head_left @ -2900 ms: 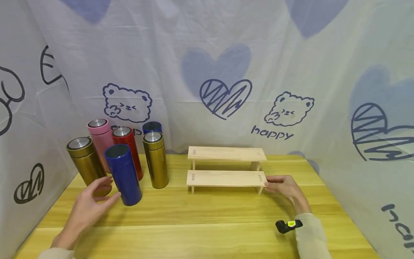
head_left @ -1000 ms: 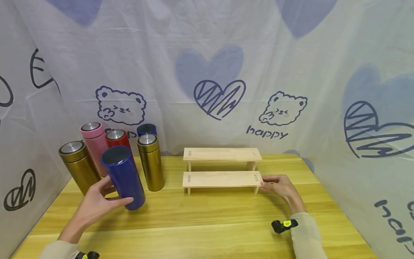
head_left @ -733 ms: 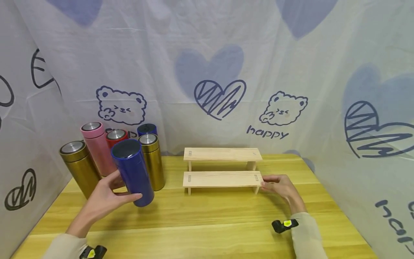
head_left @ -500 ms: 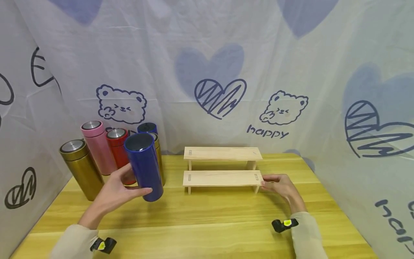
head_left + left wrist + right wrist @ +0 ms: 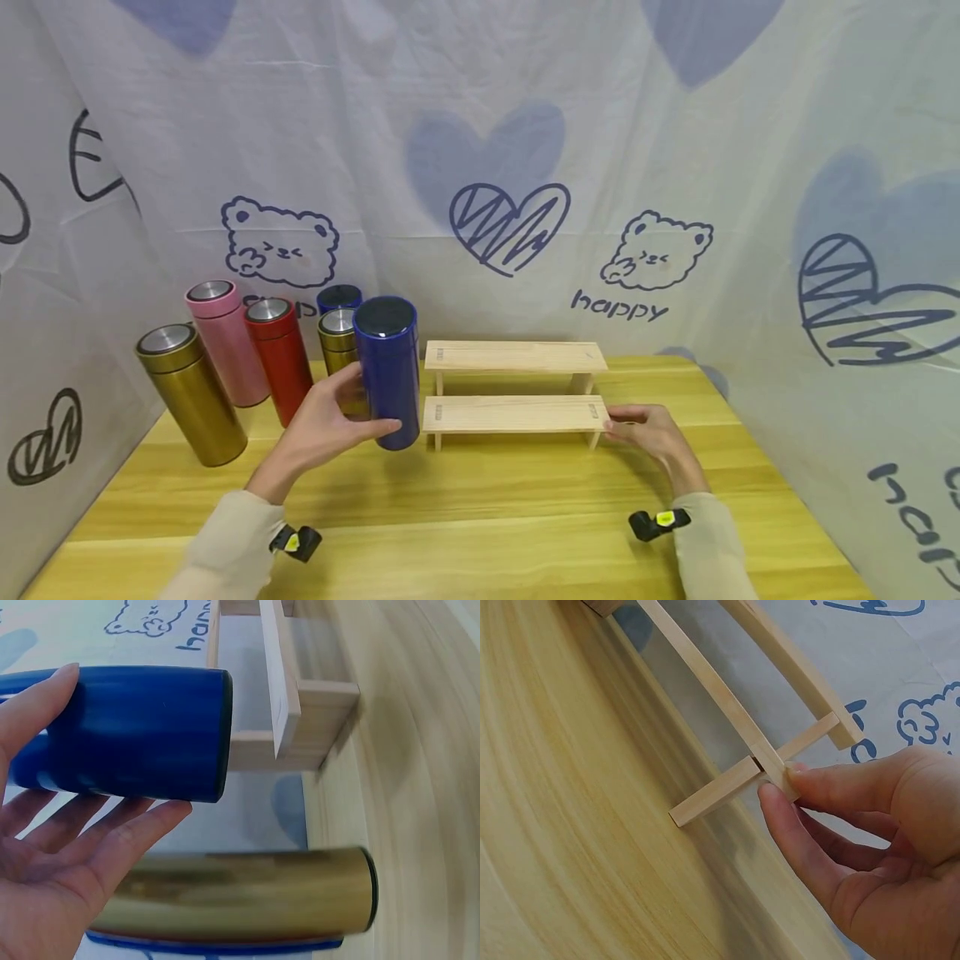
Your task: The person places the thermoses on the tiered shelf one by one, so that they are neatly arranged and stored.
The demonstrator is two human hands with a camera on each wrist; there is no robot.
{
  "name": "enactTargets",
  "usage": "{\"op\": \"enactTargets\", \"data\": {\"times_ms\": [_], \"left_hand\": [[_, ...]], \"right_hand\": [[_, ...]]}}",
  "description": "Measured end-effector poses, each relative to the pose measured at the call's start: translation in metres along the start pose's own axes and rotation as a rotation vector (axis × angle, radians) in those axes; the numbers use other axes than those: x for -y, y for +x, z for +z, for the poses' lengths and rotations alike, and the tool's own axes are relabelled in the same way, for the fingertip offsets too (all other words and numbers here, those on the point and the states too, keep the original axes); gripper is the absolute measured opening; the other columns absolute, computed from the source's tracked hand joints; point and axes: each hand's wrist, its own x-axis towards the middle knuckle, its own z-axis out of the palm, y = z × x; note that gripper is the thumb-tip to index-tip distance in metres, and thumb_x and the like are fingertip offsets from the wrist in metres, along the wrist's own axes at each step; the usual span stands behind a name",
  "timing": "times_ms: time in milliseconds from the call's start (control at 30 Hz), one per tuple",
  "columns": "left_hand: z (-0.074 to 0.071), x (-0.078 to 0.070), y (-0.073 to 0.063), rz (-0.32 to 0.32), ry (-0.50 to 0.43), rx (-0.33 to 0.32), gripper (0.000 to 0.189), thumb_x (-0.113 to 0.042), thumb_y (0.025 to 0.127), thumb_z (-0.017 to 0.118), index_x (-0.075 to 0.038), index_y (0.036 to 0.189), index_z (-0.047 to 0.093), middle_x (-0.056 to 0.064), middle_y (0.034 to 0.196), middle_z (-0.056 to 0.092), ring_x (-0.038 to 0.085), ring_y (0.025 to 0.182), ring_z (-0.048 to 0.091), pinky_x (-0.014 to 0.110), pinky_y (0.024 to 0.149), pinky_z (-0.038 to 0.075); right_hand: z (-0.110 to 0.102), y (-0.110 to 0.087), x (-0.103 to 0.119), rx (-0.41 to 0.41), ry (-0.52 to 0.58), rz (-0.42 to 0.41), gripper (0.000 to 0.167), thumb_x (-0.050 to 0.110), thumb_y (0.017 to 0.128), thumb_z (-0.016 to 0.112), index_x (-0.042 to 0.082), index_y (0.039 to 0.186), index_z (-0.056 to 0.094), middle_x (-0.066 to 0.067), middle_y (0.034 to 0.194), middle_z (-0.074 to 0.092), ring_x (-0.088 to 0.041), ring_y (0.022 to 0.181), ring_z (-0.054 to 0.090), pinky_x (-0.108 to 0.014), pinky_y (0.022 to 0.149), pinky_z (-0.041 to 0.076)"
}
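Note:
My left hand (image 5: 322,425) grips a dark blue thermos flask (image 5: 390,375) by its side, thumb across the front and fingers behind. The flask is upright and raised off the table, just left of a two-tier wooden rack (image 5: 517,412). In the left wrist view the flask's base (image 5: 225,735) points toward the rack's end. My right hand (image 5: 656,437) pinches the right end of the rack's lower shelf; the right wrist view shows thumb and fingertip on either side of the board (image 5: 769,761). Both rack shelves are bare.
Left of the rack stand several flasks: a wide gold one (image 5: 193,400), a pink one (image 5: 228,350), a red one (image 5: 279,358), a slim gold one (image 5: 339,337) partly hidden by the held flask, and a blue one (image 5: 339,297) behind it. A patterned cloth (image 5: 510,150) hangs behind the table (image 5: 480,533).
My left hand has taken hold of the front blue flask, lifted it and carried it right, past the slim gold flask to beside the rack. The right hand keeps its place at the shelf's end.

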Motion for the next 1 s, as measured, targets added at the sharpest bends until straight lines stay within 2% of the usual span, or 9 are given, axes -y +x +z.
{"op": "enactTargets", "data": {"times_ms": [133,233,467,767,1000], "left_hand": [[0.010,-0.003,0.013,0.005,-0.042,0.013,0.079,-0.024,0.079,0.091,-0.018,0.148,0.053,0.011,0.135,0.069,0.033,0.113,0.072,0.049,0.092,0.063],[0.017,-0.007,0.023,0.000,-0.049,0.013,0.077,-0.024,0.079,0.091,-0.018,0.147,0.054,0.012,0.135,0.068,0.034,0.114,0.071,0.050,0.093,0.062],[0.030,-0.019,0.043,-0.023,-0.044,0.022,0.080,-0.026,0.079,0.090,-0.017,0.149,0.052,0.013,0.140,0.065,0.037,0.121,0.069,0.058,0.102,0.056],[0.045,-0.031,0.065,-0.059,-0.099,0.040,0.084,-0.031,0.080,0.090,-0.021,0.152,0.049,0.010,0.143,0.064,0.033,0.125,0.066,0.059,0.108,0.052],[0.056,-0.037,0.078,-0.006,-0.133,0.054,0.081,-0.026,0.080,0.090,-0.017,0.150,0.050,0.012,0.142,0.064,0.035,0.123,0.066,0.058,0.107,0.053]], "right_hand": [[-0.001,-0.001,0.001,0.005,0.002,-0.006,0.044,-0.006,0.094,0.068,-0.022,0.133,0.054,-0.040,0.126,0.062,-0.013,0.086,0.074,-0.034,0.087,0.064],[-0.001,-0.001,0.002,0.003,-0.004,-0.006,0.043,-0.006,0.094,0.068,-0.021,0.133,0.055,-0.039,0.125,0.062,-0.013,0.085,0.074,-0.033,0.087,0.064],[0.000,0.000,0.001,-0.005,-0.019,-0.005,0.043,-0.006,0.093,0.069,-0.020,0.132,0.057,-0.040,0.127,0.063,-0.015,0.087,0.075,-0.033,0.086,0.064],[0.000,0.000,0.000,-0.008,-0.008,0.006,0.044,-0.006,0.093,0.069,-0.019,0.133,0.056,-0.041,0.130,0.060,-0.017,0.089,0.075,-0.033,0.086,0.064],[0.000,0.001,0.000,-0.013,0.005,0.011,0.044,-0.006,0.093,0.070,-0.019,0.133,0.057,-0.040,0.128,0.061,-0.014,0.086,0.075,-0.033,0.085,0.064]]}}
